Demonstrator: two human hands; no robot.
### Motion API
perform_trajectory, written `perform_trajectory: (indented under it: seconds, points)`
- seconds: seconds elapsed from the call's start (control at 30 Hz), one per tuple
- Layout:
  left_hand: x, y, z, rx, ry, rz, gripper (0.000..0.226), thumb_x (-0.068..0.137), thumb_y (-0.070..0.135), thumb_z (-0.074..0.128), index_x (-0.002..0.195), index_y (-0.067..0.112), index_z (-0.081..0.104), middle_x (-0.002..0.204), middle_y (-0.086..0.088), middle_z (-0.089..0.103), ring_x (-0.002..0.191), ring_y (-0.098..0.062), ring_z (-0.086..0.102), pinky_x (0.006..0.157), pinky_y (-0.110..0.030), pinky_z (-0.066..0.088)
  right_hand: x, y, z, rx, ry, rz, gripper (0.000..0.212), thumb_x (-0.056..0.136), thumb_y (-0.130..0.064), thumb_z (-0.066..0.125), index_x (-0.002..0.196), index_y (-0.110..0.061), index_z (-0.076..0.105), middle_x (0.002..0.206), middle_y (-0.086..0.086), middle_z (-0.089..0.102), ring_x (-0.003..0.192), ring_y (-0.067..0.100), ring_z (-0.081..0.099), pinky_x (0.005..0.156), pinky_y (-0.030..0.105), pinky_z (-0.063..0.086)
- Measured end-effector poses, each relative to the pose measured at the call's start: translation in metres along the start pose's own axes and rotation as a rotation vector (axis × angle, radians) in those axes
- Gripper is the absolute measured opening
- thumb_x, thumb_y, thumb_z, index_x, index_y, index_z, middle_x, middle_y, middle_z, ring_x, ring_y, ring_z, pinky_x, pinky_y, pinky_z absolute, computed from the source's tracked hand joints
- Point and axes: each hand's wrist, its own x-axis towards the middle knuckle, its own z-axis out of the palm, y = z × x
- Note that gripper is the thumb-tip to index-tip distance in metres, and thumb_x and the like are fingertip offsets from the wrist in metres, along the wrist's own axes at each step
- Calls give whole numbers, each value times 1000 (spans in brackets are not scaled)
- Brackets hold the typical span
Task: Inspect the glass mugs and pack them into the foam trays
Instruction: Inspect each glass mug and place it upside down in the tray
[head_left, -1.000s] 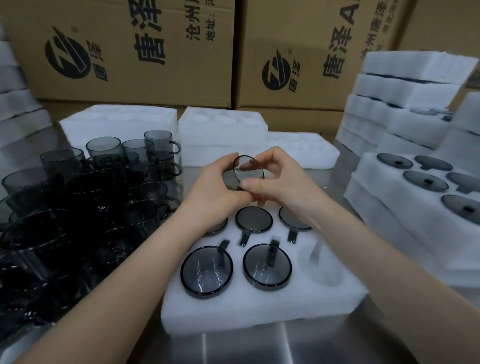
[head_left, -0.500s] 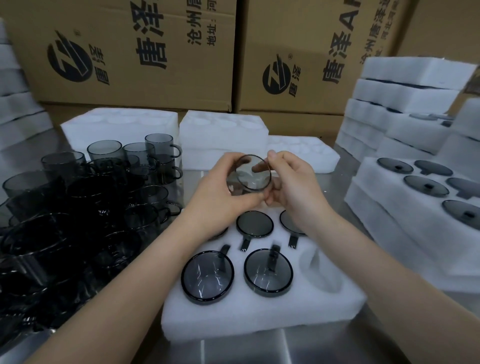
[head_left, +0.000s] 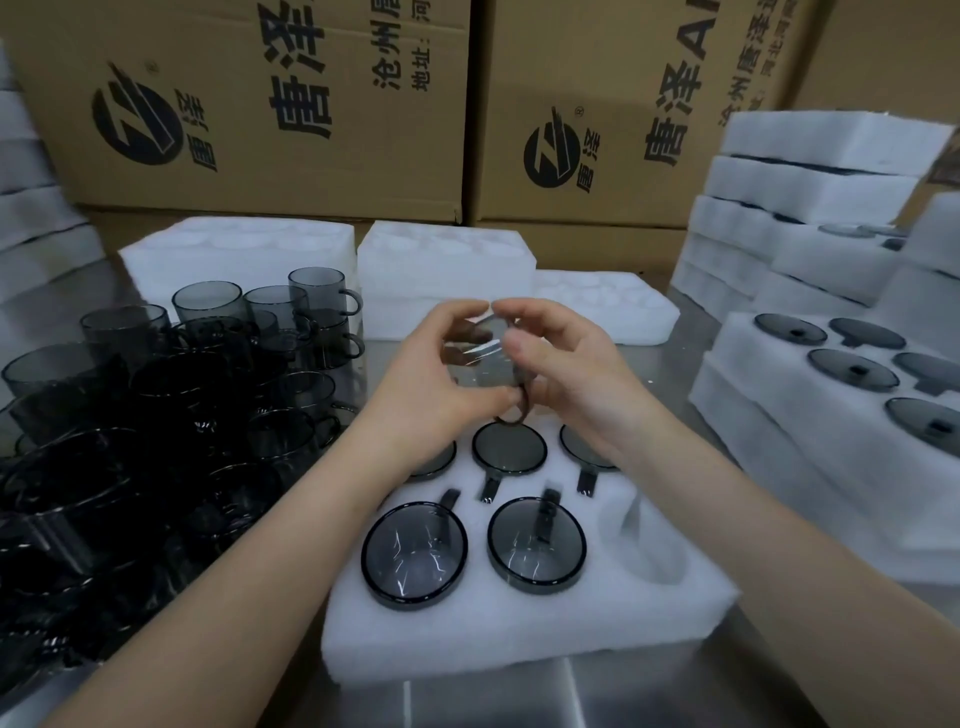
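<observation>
A smoky grey glass mug (head_left: 480, 358) is held between both hands above the far row of a white foam tray (head_left: 519, 618). My left hand (head_left: 436, 379) grips its left side and my right hand (head_left: 561, 364) grips its right side; the handle (head_left: 519, 408) points down between the thumbs. The tray holds several mugs upside down in its pockets, two of them in the near row (head_left: 414, 553) (head_left: 536, 543). Its near right pocket (head_left: 644, 540) is open. A crowd of loose grey mugs (head_left: 156, 415) stands on the left.
Another foam tray (head_left: 810, 431) with inverted mugs lies at the right, with stacked foam trays (head_left: 810, 208) behind it. Unfilled foam trays (head_left: 447, 260) sit at the back, before large cardboard boxes (head_left: 249, 104). The steel table edge (head_left: 519, 701) shows at the bottom.
The mug has been turned in my hands: its round rim faced me before, now its side faces me with the handle pointing down. Both hands stay above the tray.
</observation>
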Motion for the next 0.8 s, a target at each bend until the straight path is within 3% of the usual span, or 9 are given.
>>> perform_trajectory:
  seconds: [0.07,0.13,0.23,0.37,0.53,0.63,0.7,0.8]
  points:
    - [-1,2,2,92,-52,34,64,67,3,82,124,18,58,118,0,62,108,-12,61,96,-28,49,-1,1,4,-178,45,-16,32,69,-25,78,97,-22,65,89,0,60,65,12,60,48,26,44]
    - [-2,3,4,114,-82,53,63,66,0,82,122,19,61,117,-1,64,107,-12,62,98,-27,48,-2,2,5,-258,77,-34,30,69,-26,81,90,-21,61,80,-5,62,55,8,56,41,24,39]
    - [-4,5,6,216,-83,69,63,64,6,85,120,24,62,113,7,65,105,-4,60,92,-11,44,-1,1,4,-241,148,-55,23,81,-26,77,77,-17,56,65,-8,63,46,4,53,39,21,38]
    - [-4,7,6,155,-113,48,71,62,7,88,126,22,62,113,9,68,107,-3,62,97,-18,46,1,0,1,-66,206,17,28,92,-23,64,67,-15,57,54,-2,57,44,12,51,38,20,39]
    - [-2,5,1,-53,-67,2,57,67,-2,82,117,19,65,106,4,72,101,-7,67,95,-23,49,3,-1,-5,208,26,122,16,91,-10,55,98,-9,69,71,4,63,50,7,46,47,18,41]
    - [0,3,-2,-93,-18,-22,53,66,-4,82,114,16,67,105,2,73,102,-12,67,94,-27,51,3,0,-9,284,-115,145,37,79,-5,57,115,-5,63,102,12,67,87,21,59,76,29,41]
    - [0,2,-2,-70,-11,-18,53,66,-4,82,113,16,68,106,2,72,103,-12,67,95,-29,51,3,2,-8,252,-138,143,42,75,-2,62,117,-5,60,113,16,61,105,31,52,86,38,39]
    - [-2,3,1,49,-12,28,56,65,0,83,115,20,67,106,7,71,103,-8,65,96,-28,49,3,4,-2,148,-65,120,41,69,-5,77,106,-10,62,100,11,63,84,23,61,61,29,48]
